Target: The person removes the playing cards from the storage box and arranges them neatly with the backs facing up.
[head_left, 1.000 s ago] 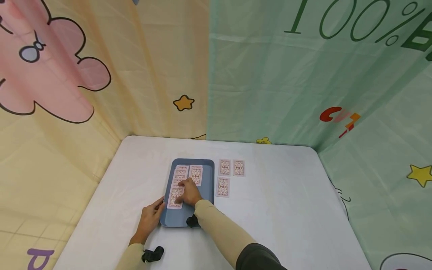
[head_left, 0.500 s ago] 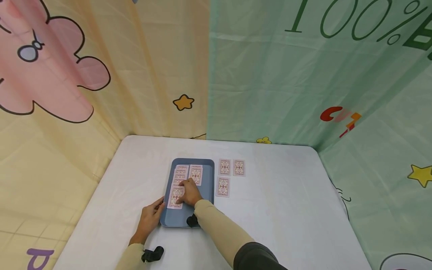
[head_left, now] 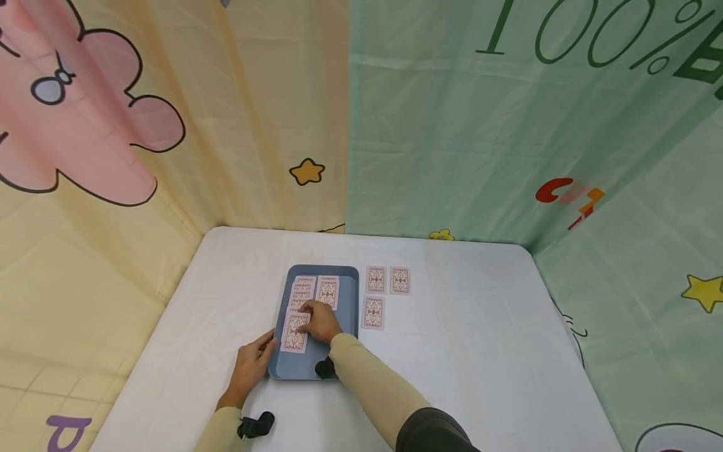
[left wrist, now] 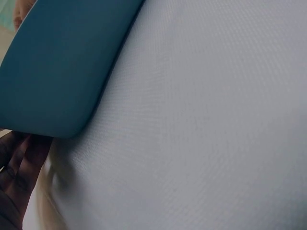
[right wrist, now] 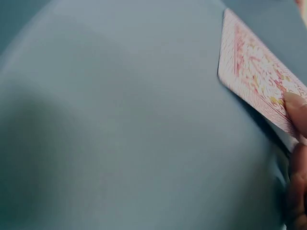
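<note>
In the head view, a blue tray (head_left: 326, 367) holds playing cards, backs up, in two overlapping columns. My right hand (head_left: 322, 322) is over its middle and pinches the nearest playing card (head_left: 294, 342) of the left column at its right side. The right wrist view shows the thumb (right wrist: 296, 112) on the patterned back of that card (right wrist: 259, 67), the other fingers below its edge, and the card tilted. At the tray's left rim rests my left hand (head_left: 250, 366), its fingers (left wrist: 29, 163) touching the outside in the left wrist view; their tips are partly hidden.
Right of the tray lie three face-down cards: one at the back (head_left: 376, 280), one beside it (head_left: 400, 281), and one nearer (head_left: 373, 312). A white cloth covers the table (head_left: 480, 351). Printed curtains (head_left: 440, 138) stand behind and at both sides.
The right hand has shifted slightly right and toward me, and the nearest card has slid a little the same way. The left hand and the tray stay put.
</note>
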